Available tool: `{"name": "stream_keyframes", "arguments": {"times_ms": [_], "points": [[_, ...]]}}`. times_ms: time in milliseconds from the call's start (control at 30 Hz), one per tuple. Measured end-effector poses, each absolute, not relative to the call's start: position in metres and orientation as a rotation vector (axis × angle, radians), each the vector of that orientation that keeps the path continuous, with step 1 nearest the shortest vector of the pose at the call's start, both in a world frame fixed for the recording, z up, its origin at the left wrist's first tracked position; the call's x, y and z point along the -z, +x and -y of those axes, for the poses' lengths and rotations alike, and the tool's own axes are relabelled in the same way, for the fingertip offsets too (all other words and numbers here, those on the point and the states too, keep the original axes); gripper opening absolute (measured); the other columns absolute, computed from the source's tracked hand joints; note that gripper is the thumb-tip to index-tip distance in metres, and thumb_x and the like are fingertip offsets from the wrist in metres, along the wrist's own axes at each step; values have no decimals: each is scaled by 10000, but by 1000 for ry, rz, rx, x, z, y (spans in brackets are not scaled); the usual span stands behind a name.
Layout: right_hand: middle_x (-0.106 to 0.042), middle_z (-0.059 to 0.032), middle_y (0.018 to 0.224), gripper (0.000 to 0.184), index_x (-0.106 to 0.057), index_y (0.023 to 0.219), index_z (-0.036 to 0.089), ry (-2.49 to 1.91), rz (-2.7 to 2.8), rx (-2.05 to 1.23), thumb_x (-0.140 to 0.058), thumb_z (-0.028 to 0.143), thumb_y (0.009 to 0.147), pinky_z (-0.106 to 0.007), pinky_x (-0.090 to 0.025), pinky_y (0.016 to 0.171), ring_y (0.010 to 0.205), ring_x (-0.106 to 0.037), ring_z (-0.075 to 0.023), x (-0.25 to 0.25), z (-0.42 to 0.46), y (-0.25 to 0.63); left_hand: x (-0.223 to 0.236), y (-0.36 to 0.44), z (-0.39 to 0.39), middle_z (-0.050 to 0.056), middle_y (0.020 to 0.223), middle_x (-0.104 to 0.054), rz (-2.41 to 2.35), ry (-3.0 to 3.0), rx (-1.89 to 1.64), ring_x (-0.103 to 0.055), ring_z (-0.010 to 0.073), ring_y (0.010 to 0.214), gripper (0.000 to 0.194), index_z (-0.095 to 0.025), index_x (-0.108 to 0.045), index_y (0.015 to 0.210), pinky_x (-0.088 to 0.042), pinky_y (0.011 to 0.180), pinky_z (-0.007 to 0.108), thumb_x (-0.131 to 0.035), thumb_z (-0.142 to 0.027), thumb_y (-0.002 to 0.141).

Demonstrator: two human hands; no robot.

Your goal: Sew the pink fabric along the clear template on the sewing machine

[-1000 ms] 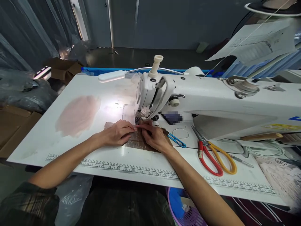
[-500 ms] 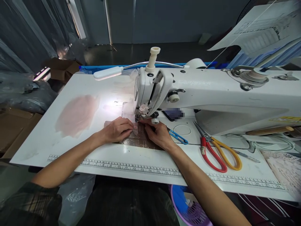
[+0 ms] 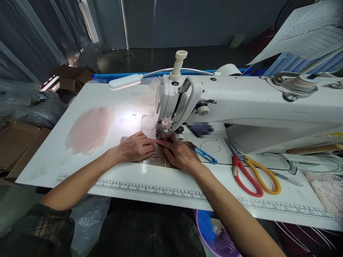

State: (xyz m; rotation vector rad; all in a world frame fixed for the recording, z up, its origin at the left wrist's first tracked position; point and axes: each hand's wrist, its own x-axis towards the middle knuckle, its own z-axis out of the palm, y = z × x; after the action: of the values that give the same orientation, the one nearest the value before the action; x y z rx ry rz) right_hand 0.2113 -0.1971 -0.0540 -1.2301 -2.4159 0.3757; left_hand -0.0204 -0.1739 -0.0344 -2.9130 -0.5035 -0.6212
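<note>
In the head view, a white sewing machine [image 3: 174, 103] stands with its needle and presser foot [image 3: 160, 134] low over the work. Just in front of the foot, a thin, sheer pinkish piece of fabric [image 3: 157, 151] lies on a brown, tape-like sheet [image 3: 160, 162]. My left hand [image 3: 136, 147] has its fingers curled closed on the fabric left of the foot. From the right, my right hand [image 3: 182, 152] pinches the fabric's edge close to the foot, index finger stretched toward it. The fingers partly hide the fabric.
Right of my hand lie a blue cutter [image 3: 205, 155] and scissors with red and yellow handles [image 3: 248, 171]. A printed ruler [image 3: 160, 192] runs along the table's front edge. Lace fabric [image 3: 327, 189] rests far right; a purple basket [image 3: 222, 242] stands below. A white lamp [image 3: 125, 82] overhangs the table.
My right hand's fingers have shifted slightly back from under the machine head, with the index finger now straighter beside the foot. The whole view has shifted a little to the right.
</note>
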Motion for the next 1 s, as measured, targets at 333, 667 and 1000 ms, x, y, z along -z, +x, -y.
{"name": "stream_keyframes", "arguments": {"times_ms": [333, 667, 1000], "points": [[-530, -124, 1122, 395, -630, 1300, 245, -1161, 2402, -348, -419, 249, 965, -401, -537, 842, 914, -601, -212, 60, 195, 214, 36, -20, 176, 15, 881, -705, 421, -2778, 618, -575, 115, 678, 235, -161, -624, 776, -420, 682, 291, -480, -154, 961], [-548, -114, 1101, 388, -645, 1286, 281, -1182, 2385, -338, -452, 252, 951, -381, -537, 825, 947, -602, -216, 61, 198, 216, 28, -28, 186, 73, 1004, -695, 472, -3002, 527, -615, 186, 841, 183, -136, -675, 932, -454, 789, 357, -517, -213, 882], [-602, -109, 1076, 349, -694, 1213, 273, -1104, 2506, -235, -504, 227, 924, -378, -531, 811, 911, -600, -210, 53, 199, 216, 24, -23, 177, 80, 904, -660, 433, -3007, 378, -555, 182, 693, 257, -147, -701, 867, -447, 720, 365, -497, -297, 823]]}}
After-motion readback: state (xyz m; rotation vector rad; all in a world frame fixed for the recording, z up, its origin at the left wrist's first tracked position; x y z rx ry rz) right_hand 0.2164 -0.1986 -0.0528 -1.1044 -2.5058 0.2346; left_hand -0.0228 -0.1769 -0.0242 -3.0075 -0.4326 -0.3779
